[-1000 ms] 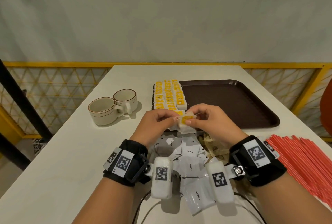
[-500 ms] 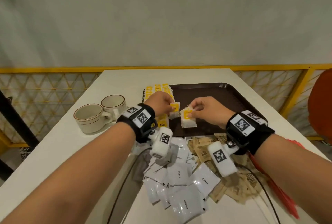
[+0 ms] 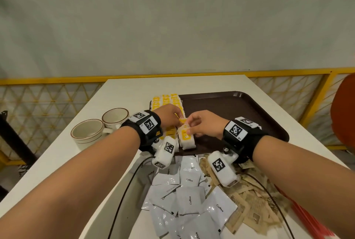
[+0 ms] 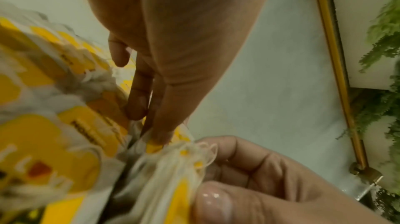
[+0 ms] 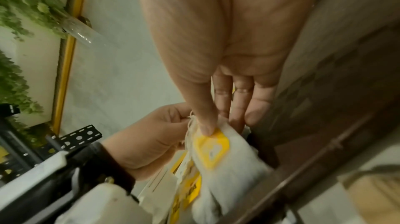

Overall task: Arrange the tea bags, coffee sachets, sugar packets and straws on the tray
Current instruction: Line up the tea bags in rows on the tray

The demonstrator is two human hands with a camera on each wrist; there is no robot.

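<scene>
Both hands — left hand [image 3: 169, 115], right hand [image 3: 205, 123] — pinch white yellow-tagged paper tea bags [image 3: 186, 139] over the dark brown plastic tray [image 3: 249, 112].

café | serving tray [image 3: 249, 102] | cups [image 3: 90, 133] | coffee sachets [image 3: 190, 198] | yellow railing [image 3: 315, 93]

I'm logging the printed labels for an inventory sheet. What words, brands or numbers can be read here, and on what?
"Coffee": on several white coffee sachets lying on the table.
Yellow tags of the tea bags on the tray: dark print, too blurred to read.
Brown sugar packets: print too small to read.
Wrist bands: square black-and-white code markers with tiny characters beside them, not legible.
</scene>
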